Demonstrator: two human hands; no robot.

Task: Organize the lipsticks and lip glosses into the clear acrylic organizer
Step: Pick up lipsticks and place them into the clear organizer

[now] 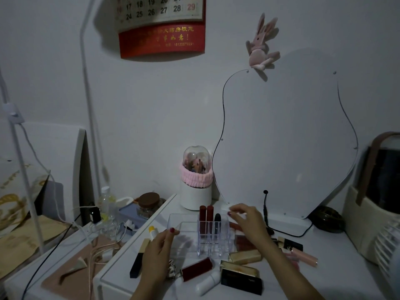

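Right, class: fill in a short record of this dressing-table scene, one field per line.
setting: white table below a wall mirror
organizer: clear acrylic, holding two dark red lipsticks and one black one, all upright
loose items: red tube, white tube, pink lip gloss
left hand: at the organizer's left edge
right hand: above the organizer, fingers loosely curled

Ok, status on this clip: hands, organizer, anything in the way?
Left hand steadies the organizer, right hand open above it. Three lipsticks slotted upright. Others lie loose on the table. Nothing blocking.
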